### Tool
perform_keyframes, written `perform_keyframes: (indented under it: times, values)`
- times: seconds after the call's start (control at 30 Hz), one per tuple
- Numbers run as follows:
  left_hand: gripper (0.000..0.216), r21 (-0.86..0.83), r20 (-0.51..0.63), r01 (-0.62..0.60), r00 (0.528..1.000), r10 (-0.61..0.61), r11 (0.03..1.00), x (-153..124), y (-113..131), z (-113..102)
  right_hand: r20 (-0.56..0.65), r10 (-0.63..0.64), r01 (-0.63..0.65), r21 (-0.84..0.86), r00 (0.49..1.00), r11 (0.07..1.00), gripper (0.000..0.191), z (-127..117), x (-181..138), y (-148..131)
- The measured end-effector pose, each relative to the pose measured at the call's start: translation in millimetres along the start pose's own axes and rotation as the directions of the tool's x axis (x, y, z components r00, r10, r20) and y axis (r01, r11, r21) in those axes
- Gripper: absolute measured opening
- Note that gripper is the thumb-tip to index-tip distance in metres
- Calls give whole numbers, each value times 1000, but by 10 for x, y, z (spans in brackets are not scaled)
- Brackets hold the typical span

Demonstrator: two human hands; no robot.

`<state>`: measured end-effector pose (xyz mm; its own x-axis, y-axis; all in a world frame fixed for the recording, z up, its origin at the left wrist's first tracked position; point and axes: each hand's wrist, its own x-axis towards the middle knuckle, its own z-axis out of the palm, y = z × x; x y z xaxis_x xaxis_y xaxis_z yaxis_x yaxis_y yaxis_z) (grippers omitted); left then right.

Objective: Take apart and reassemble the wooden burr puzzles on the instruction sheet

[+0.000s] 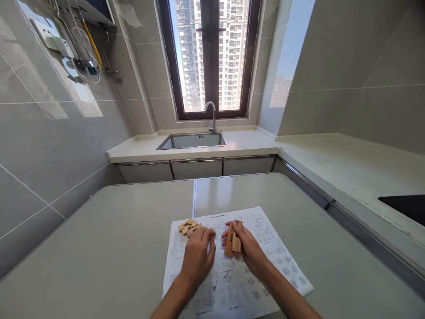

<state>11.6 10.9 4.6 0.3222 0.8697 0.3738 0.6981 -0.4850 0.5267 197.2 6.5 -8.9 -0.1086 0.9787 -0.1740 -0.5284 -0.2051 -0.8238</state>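
Over the printed sheet [229, 283], my right hand [250, 248] grips two notched wooden puzzle pieces [237, 237] side by side, standing on end, with dark marks on one of them. My left hand [198, 252] is curled beside a cluster of light wooden puzzle pieces [188, 226]. Its fingers bend down over the near edge of that cluster and hide part of it. A bit of wood seems to show at its fingertips, but the hand covers most of it. The sheet carries rows of small line drawings of pieces and black print.
The paper lies on a large pale table [116, 239] with a seam across it. Beyond are a white counter [252, 138], a sink [192, 141] with a faucet [213, 116], and a window [210, 57]. Another counter [358, 164] runs along the right. Hoses [89, 40] hang at upper left.
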Motion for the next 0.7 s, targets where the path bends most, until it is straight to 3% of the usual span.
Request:
perform_keyframes:
  times: [0.13,0.3,0.47,0.6,0.7]
  values:
    - [33,-331,186,166,977,-108,929,-10,133,-14,57,-47,48,-25,997,999,54,20,-24,27]
    - [43,-614,422,405,894,-152,677,-24,172,56,137,-79,75,34,987,997,60,11,-37,30]
    - [40,-668,415,367,906,-85,647,-18,129,70,86,-114,113,18,990,993,59,-34,-1,37]
    - [36,-681,300,327,941,-157,656,1,83,61,-136,-179,168,-89,974,982,50,-106,79,77]
    - [35,-671,251,321,947,-203,668,16,55,56,-120,-165,140,-195,979,971,55,-118,86,104]
